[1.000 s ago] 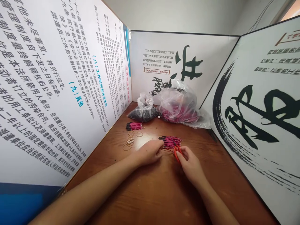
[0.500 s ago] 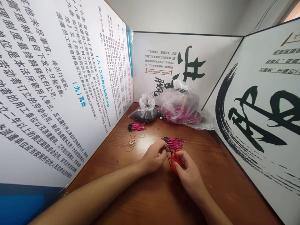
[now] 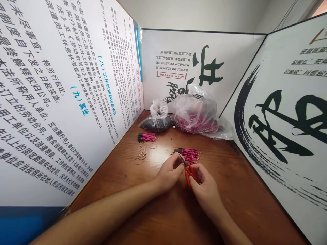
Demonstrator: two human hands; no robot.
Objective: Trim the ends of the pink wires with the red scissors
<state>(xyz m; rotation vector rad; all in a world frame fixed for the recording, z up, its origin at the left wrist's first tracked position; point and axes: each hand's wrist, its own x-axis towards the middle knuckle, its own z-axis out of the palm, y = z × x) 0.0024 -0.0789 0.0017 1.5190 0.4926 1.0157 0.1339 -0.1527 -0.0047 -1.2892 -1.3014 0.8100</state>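
Observation:
Red-handled scissors rest in my right hand, its fingers wrapped round the handles. Their dark, narrow blades point up and left, towards my left hand. That hand is closed in a pinch at the blades; what it holds, if anything, is too small to make out. Just behind both hands lies a loose bundle of pink wires with black ends. A second, neater bundle of pink and black wires sits farther back on the left.
Several rubber bands lie left of my hands on the brown wooden table. At the back stand a clear bag of black pieces and a larger clear bag of pink wires. Printed panels enclose the table on three sides.
The scissor blades now point more steeply up beside my left fingers, and the thin strand that hung below them no longer shows. The view has shifted slightly.

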